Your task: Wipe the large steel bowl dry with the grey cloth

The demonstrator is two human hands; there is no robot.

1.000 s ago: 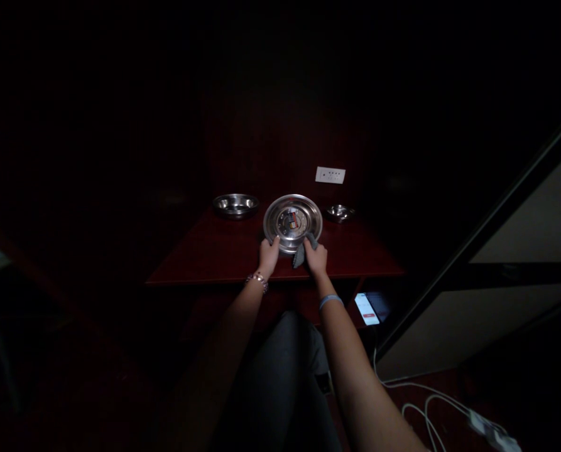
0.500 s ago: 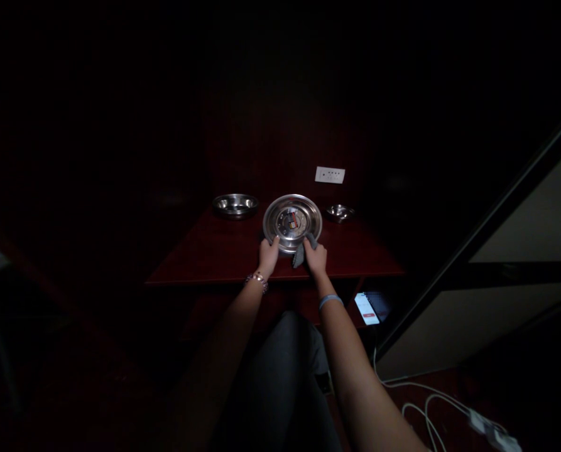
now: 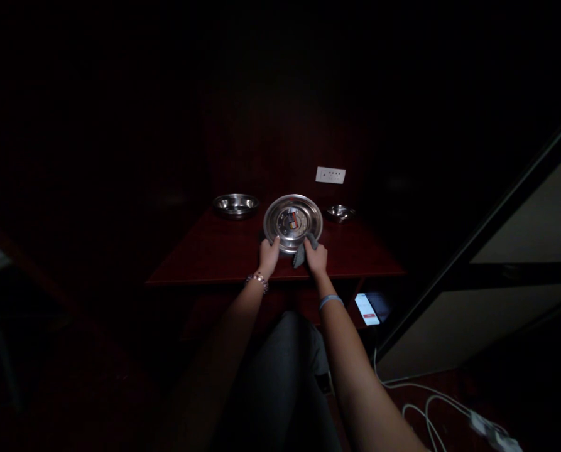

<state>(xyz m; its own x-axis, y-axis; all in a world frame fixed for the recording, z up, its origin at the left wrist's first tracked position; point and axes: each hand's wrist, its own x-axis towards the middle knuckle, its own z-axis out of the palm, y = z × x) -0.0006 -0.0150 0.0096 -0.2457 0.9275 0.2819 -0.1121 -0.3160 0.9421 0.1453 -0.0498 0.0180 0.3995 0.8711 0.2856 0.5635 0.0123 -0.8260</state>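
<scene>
A round steel plate (image 3: 292,221) with a coloured sticker in its middle is tilted up towards me on the dark red table (image 3: 205,254). My left hand (image 3: 267,255) grips the plate's lower left rim. Fingers of my right hand (image 3: 316,257) are closed on a small grey cloth (image 3: 301,251) pressed against the plate's lower right rim. A bracelet is on my left wrist and a light blue band on my right.
A steel bowl (image 3: 235,204) stands at the table's back left, a smaller steel bowl (image 3: 339,213) at the back right. A white wall socket (image 3: 330,175) is behind. A lit phone (image 3: 366,309) lies below the table's right edge; white cables (image 3: 440,408) run across the floor.
</scene>
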